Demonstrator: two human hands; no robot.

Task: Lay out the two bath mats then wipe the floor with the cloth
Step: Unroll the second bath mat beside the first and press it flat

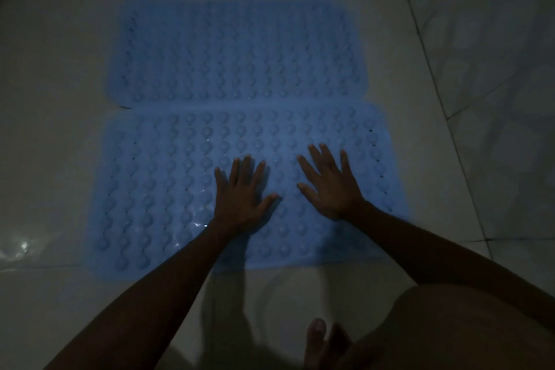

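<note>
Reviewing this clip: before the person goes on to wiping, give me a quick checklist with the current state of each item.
1. Far mat flat on the floor: ok.
2. Near mat flat: ok where visible; arms hide part of it.
3. Mats side by side, edges meeting: ok.
4. Left hand and right hand free, fingers spread on the near mat: ok.
5. Cloth within reach: cannot tell, none in view.
6. Lighting adequate: not ok, the scene is dim.

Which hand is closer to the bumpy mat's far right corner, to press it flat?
The right hand. It lies flat on the near mat, closer to that corner than the left hand.
</note>
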